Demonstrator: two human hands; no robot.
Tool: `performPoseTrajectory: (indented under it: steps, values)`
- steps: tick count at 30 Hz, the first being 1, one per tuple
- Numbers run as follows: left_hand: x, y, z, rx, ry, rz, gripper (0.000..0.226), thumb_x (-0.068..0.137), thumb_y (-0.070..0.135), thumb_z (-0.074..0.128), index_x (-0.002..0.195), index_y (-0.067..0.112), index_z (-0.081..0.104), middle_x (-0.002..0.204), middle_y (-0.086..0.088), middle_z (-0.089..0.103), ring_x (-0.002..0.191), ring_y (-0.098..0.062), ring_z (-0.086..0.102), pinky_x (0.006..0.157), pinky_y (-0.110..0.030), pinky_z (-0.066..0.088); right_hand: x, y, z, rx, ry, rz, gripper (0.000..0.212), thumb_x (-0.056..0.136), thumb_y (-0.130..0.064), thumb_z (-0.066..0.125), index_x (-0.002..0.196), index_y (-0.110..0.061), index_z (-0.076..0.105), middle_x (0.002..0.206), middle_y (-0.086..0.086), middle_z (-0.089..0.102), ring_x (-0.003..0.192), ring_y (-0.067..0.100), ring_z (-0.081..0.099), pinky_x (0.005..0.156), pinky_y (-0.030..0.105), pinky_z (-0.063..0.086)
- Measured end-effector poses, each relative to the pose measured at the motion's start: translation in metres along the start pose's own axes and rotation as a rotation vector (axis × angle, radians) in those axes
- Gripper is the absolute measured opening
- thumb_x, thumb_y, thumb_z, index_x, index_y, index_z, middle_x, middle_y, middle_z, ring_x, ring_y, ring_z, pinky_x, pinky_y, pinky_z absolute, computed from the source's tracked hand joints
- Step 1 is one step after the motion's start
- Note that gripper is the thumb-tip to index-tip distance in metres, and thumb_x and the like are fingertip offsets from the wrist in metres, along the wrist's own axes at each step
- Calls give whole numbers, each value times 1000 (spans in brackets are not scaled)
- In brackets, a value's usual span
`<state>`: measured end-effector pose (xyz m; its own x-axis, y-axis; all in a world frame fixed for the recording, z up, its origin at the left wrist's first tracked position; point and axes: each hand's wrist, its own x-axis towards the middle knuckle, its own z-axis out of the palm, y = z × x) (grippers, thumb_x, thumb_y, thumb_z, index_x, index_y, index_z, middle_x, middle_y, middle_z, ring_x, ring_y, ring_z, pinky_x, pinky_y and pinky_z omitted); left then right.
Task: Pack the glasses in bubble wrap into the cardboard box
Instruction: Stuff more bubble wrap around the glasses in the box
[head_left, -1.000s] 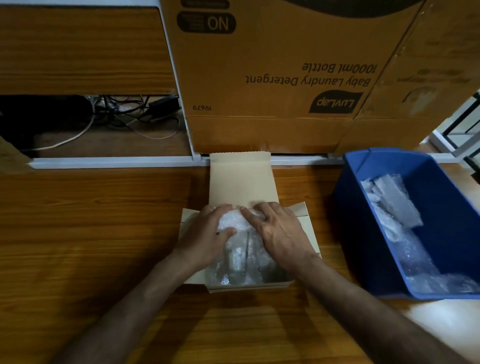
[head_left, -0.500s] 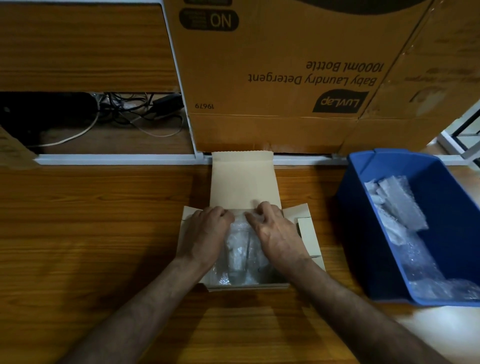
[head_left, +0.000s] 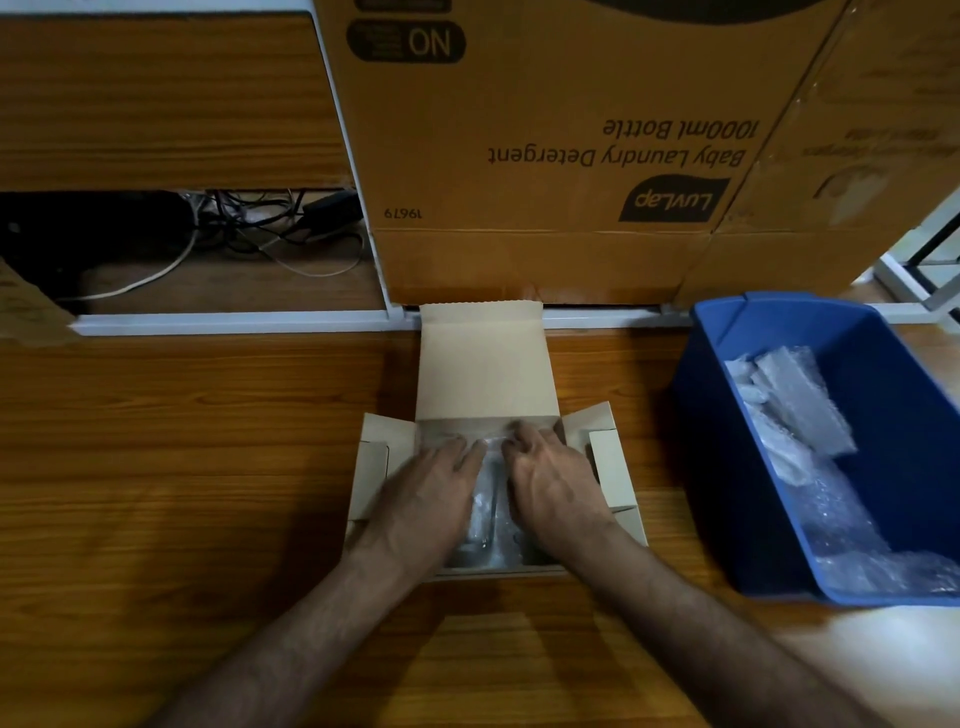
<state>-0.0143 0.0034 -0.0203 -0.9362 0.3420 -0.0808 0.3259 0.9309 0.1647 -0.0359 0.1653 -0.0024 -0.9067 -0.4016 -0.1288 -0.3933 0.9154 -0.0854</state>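
A small tan cardboard box (head_left: 480, 364) lies open on the wooden table, its lid flap standing up at the back and side flaps spread out. Inside it, glasses wrapped in clear bubble wrap (head_left: 488, 512) show between my hands. My left hand (head_left: 426, 499) lies palm down on the left part of the wrap, fingers flat and together. My right hand (head_left: 553, 483) presses the right part, fingers slightly curled at the far edge. Most of the wrapped bundle is hidden under both hands.
A blue plastic bin (head_left: 727, 467) with more bubble wrap pieces (head_left: 800, 410) stands at the right. A large printed carton (head_left: 545, 156) rises just behind the small box. Cables (head_left: 270, 228) lie in a recess at the back left. Wooden tabletop (head_left: 182, 467) spreads to the left.
Both hands have pushed the bubble-wrapped bundle lower into the box; the raised clump of wrap between them has flattened, and the hands now lie flatter and closer to the box's back wall.
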Motion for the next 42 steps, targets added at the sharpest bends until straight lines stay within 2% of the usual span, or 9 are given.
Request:
performPoseTrajectory:
  steps: [3,7,13,17,22,29,34,38,42]
  values:
    - [-4,7,0,32,-95,-7,68,107,34,39,162,21,1,169,-8,11,153,-23,21,124,-38,25,-3,-4,3,-37,7,-8,52,99,-42,56,141,-13,49,140,11,54,126,24,51,108,39,44]
    - [-7,11,-5,5,-140,-43,65,109,44,27,161,25,-7,171,-6,-2,157,-24,7,127,-41,16,-11,-6,5,14,44,17,52,102,-43,46,144,-14,42,145,12,52,132,26,49,115,41,37]
    - [-4,19,-13,-25,-186,-101,68,107,42,35,162,24,-1,171,-8,0,157,-26,9,125,-41,16,-13,-7,11,-3,-18,29,58,99,-50,51,144,-15,45,152,16,34,132,26,47,112,40,42]
    - [-3,21,-11,-13,-224,-148,75,106,45,36,161,22,-10,171,-9,-6,157,-29,0,126,-44,15,-11,-9,11,-139,-88,8,65,102,-52,41,151,-10,33,153,20,35,141,33,36,121,47,25]
    - [-3,24,-14,20,-266,-154,80,106,46,36,160,20,-18,170,-11,-14,157,-30,-8,125,-43,4,-9,-12,13,-212,-210,3,82,102,-61,31,160,-6,12,166,21,15,154,37,11,125,51,4]
    - [-4,24,-20,-28,-293,-160,80,107,45,38,160,26,-19,170,-9,-13,157,-28,-5,125,-41,5,-9,-8,3,-182,-207,-25,76,103,-56,29,159,-6,18,165,20,21,153,34,17,126,50,8]
    - [-8,25,-24,12,-236,-136,72,108,48,25,159,24,-20,170,-8,-15,157,-25,-10,125,-42,-2,-28,-5,-13,-54,-27,8,69,105,-46,25,162,-10,9,168,17,11,156,30,8,126,49,3]
    - [-3,38,-35,46,-54,-65,69,107,51,18,159,24,-19,170,-5,-16,156,-22,-12,124,-42,-10,-53,4,-29,20,151,70,70,103,-46,24,162,-13,6,169,16,1,156,28,-3,125,47,-5]
    - [10,62,-50,-5,104,50,70,107,52,21,160,24,-15,169,-5,-16,156,-20,-13,119,-37,-16,-78,33,-36,51,254,175,68,104,-50,18,162,-16,8,169,14,-1,156,25,-4,126,50,3]
